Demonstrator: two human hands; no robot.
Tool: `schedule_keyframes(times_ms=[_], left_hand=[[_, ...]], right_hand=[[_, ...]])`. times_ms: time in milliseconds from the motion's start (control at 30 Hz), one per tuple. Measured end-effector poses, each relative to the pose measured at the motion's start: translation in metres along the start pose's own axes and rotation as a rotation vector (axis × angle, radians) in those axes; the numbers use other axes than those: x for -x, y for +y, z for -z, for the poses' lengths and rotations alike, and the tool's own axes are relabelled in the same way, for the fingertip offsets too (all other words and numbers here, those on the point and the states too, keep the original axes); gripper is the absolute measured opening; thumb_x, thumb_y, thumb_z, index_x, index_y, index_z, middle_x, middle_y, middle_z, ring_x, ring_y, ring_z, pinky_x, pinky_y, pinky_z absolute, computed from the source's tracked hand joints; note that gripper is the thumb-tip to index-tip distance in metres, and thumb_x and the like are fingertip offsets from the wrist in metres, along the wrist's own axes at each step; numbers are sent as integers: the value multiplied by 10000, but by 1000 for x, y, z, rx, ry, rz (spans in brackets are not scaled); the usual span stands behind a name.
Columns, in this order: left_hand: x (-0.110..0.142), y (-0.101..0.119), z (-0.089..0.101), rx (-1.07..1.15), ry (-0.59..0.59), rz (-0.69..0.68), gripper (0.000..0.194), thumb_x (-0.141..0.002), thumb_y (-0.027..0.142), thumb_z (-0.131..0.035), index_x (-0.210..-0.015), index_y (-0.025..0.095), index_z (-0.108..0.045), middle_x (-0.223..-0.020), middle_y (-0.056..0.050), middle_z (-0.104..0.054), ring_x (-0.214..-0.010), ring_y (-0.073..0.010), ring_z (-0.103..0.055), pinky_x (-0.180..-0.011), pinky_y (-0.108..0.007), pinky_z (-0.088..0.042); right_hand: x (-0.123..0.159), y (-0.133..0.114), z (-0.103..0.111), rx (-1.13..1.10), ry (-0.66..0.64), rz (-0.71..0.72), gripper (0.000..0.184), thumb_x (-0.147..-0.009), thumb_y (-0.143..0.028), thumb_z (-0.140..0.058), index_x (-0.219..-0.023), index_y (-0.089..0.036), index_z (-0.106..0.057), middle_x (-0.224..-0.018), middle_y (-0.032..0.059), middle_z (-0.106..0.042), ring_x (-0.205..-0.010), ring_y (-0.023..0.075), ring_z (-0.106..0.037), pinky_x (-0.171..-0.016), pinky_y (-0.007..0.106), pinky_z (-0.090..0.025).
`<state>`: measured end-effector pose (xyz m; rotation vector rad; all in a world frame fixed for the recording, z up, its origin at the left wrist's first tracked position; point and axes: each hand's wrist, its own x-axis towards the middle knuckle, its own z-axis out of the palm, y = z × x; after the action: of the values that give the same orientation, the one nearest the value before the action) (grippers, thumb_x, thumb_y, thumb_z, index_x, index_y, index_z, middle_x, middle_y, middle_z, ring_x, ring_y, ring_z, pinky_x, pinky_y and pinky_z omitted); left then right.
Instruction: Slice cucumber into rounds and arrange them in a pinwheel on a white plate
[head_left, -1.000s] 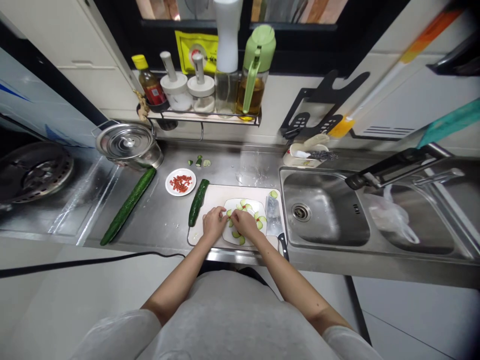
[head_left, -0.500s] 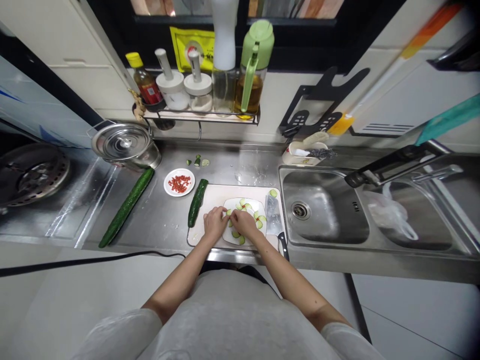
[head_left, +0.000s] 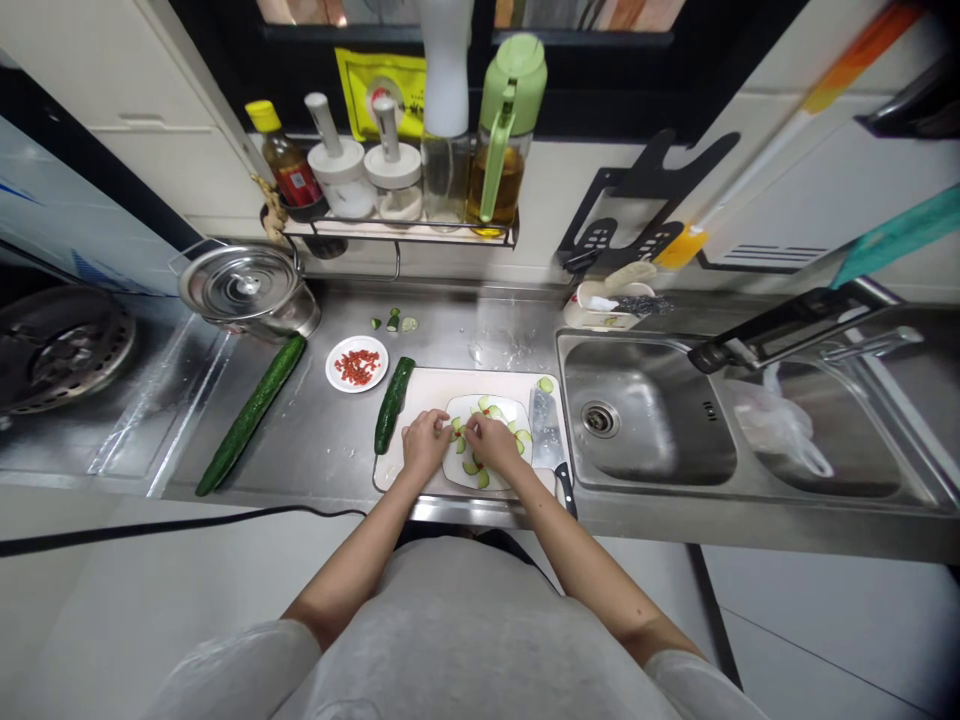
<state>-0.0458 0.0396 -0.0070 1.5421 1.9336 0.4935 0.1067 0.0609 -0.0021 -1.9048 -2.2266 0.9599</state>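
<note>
Four groups of cucumber slices (head_left: 477,469) show on the square plate (head_left: 454,468), which rests on the cutting board (head_left: 429,386). The right hand (head_left: 480,430) has shifted slightly rightward, exposing the group at the plate's left side; this placement therefore appears nearly set. Its fingers are bunched narrow above the plate; the left hand (head_left: 439,430) is loosely curled at the plate's left edge. Whether either holds a piece cannot be determined. The knife (head_left: 546,425) lies right of the plate, limiting room there. Left of the plate are a short cucumber (head_left: 394,405) and, farther off, red pieces (head_left: 357,367) in a saucer (head_left: 357,387).
</note>
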Motion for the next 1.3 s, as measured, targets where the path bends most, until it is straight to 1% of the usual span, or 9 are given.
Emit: schedule_keyframes(times_ms=[133,367,467,633,733,800,933,1133,1300], left_hand=[[-1,-2,2,-11,15,9,172,-811,280,-602,-976,237,-624,-880,-10,-621,-881,-172,-578,-809,-304,-354],[1,0,-7,-29,-10,-16,178,-787,267,-623,-964,240,-626,-867,-3,-616,-868,-168,-573,-814,-308,-355],[0,-3,-6,41,16,-7,172,-787,294,-611,-946,232,-629,-833,2,-605,-841,-161,-571,-792,-294,-380],[0,-18,4,303,127,98,247,-773,345,-589,-970,200,-617,-781,8,-581,-663,-110,-534,-671,-239,-431],[8,-31,7,458,116,137,304,-751,363,-598,-994,180,-595,-755,14,-578,-599,-85,-512,-633,-219,-444],[16,-41,6,529,81,145,328,-733,374,-612,-992,176,-588,-724,20,-574,-598,-85,-524,-625,-216,-447],[33,-56,-1,633,-41,191,426,-674,409,-676,-1012,167,-582,-714,12,-605,-611,-101,-555,-585,-215,-433],[42,-55,-17,759,-189,263,468,-648,364,-716,-1034,153,-556,-657,30,-593,-548,-94,-546,-533,-205,-414],[36,-47,-26,716,-232,239,344,-672,212,-661,-992,152,-549,-575,66,-543,-500,-86,-535,-522,-196,-404]], right_hand=[[1,1,2,-8,11,-12,112,-883,-272,-499,-897,-208,-589,-747,5,-626,-680,134,-533,-565,237,-260],[-1,-8,-8,-1,-30,-19,114,-882,-283,-502,-873,-202,-583,-772,19,-629,-721,146,-541,-561,235,-259],[1,-5,-2,-62,14,-17,126,-874,-289,-492,-864,-205,-585,-728,6,-615,-671,138,-527,-549,231,-262],[17,33,34,-242,261,-61,197,-848,-332,-464,-907,-204,-602,-619,-20,-563,-606,141,-512,-568,233,-315],[35,68,53,-286,398,-132,248,-824,-389,-472,-895,-192,-605,-628,-11,-567,-595,147,-509,-592,245,-347],[51,87,57,-297,413,-184,257,-805,-401,-473,-861,-187,-603,-608,-9,-559,-593,154,-509,-596,253,-358],[79,105,44,-318,255,-225,277,-773,-410,-491,-875,-184,-615,-627,-4,-583,-599,160,-527,-594,256,-377],[93,96,8,-287,100,-297,241,-781,-338,-526,-942,-188,-625,-636,-9,-606,-615,149,-556,-589,236,-370],[85,90,-5,-314,123,-392,205,-792,-286,-538,-957,-181,-600,-639,-9,-614,-581,136,-547,-567,225,-353]])
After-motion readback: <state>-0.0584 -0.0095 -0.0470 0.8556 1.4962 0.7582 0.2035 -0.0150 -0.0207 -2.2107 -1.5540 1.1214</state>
